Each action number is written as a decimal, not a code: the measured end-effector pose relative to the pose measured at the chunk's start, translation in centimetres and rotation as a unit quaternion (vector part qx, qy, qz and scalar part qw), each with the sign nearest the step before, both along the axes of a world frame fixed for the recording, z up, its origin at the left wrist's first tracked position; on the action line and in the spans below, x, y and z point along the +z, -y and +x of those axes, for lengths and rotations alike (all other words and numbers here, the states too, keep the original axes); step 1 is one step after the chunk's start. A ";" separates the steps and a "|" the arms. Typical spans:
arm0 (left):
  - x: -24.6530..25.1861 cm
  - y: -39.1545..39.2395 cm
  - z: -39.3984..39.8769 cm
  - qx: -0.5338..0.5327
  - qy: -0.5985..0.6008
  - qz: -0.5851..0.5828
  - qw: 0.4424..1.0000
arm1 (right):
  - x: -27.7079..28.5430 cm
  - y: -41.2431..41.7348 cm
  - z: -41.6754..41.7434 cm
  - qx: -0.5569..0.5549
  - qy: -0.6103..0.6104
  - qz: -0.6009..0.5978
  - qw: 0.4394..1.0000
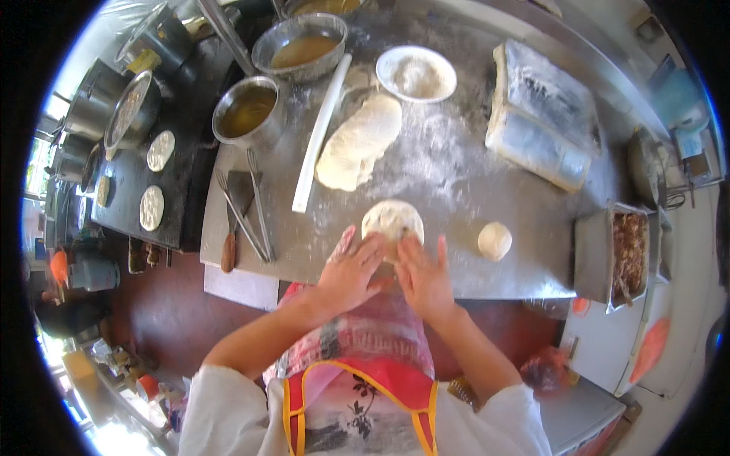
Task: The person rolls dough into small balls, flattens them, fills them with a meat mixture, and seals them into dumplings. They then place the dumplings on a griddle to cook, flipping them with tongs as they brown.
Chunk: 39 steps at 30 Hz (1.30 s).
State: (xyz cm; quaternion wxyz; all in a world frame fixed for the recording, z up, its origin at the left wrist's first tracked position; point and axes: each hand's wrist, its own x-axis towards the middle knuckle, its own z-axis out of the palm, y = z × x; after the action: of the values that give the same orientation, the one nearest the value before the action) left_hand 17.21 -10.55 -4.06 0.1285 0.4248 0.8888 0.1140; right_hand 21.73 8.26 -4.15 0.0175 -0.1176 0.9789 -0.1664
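Observation:
A flattened round of dough (392, 216) lies on the steel worktop (530, 245) near its front edge. My left hand (358, 263) presses on its near left side, fingers spread. From the other side, my right hand (419, 268) rests its fingertips on the near right part of the round. Both palms face down, and neither hand grips anything. A smooth dough ball (494, 241) sits apart to the right of my right hand. Beyond the round is a large, long mass of dough (360, 142), with a white stick (322, 134) along its left side.
Tongs (263, 228) and a wooden-handled scraper (228, 251) lie at left. Behind them stand a pot of yellowish liquid (249, 111) and a bowl (300, 48). Two flat dough rounds lie on the black griddle (122, 199). A flour bowl (416, 74) and a filling tray (630, 259) stand farther off.

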 end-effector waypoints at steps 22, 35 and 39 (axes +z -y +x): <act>-0.9 2.2 -2.1 0.112 -0.003 0.194 0.975 | -0.9 6.1 -12.2 -0.038 -0.095 -0.201 0.974; -0.6 7.0 -1.1 0.459 0.346 0.522 0.630 | 1.7 8.7 -5.6 0.125 0.365 -0.434 0.814; 0.3 5.3 0.3 0.394 0.563 0.493 0.533 | 2.1 7.2 -4.2 -0.129 0.342 -0.682 0.633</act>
State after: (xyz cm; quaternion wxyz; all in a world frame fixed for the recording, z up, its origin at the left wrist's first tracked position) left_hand 17.46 -15.81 -3.77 0.3147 -0.1242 0.5126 0.7892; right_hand 17.58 1.02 -2.06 0.2438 0.0963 0.5155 -0.8158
